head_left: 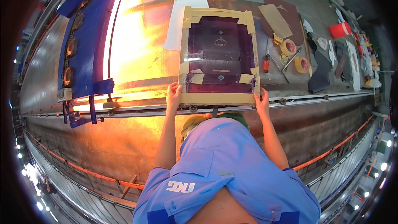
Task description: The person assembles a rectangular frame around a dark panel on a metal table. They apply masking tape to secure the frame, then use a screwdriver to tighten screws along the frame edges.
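Note:
A screen-printing frame (219, 98) with dark purple mesh lies on the metal table in front of me, its border covered in beige masking tape. Pale motifs show on the mesh, and tape pieces patch its corners. My left hand (173, 94) is closed on the frame's near left corner. At the near right corner, my right hand (261, 101) grips the edge in the same way. Beneath the frame's upper left side, a white cut sheet (176, 20) sticks out.
A blue heater unit (85, 54) glows brightly at the left. To the right lie tape rolls (287, 47), an orange-handled screwdriver (266, 63), a tan card (274, 20), dark cut pieces (320, 72) and a red container (340, 30). A metal rail (306, 98) runs along the table's near edge.

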Demonstrator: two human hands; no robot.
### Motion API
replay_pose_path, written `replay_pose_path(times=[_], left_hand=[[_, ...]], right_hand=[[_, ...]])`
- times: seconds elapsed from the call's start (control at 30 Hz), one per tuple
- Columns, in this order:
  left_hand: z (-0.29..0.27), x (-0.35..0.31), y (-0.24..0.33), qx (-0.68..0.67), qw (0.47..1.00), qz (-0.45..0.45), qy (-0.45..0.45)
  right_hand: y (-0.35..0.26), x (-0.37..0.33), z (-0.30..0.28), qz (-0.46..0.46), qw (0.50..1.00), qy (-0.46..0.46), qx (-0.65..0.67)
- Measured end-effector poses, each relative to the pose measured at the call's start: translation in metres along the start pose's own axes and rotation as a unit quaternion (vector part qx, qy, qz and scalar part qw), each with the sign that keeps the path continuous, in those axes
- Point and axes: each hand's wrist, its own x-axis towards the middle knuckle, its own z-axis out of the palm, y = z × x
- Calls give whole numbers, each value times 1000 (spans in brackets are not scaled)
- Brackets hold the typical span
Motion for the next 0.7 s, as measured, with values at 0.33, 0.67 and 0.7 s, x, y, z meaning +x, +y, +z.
replay_pose_path(times=[0.33, 0.67, 0.7], left_hand=[[13, 22, 7, -40, 998, -50, -2], [30, 16, 44, -81, 995, -37, 38], [34, 14, 56, -129, 991, -22, 25]], right_hand=[[-58, 10, 12, 186, 957, 80, 209], [-138, -25, -32, 69, 944, 118, 301], [-144, -27, -45, 41, 946, 114, 301]])
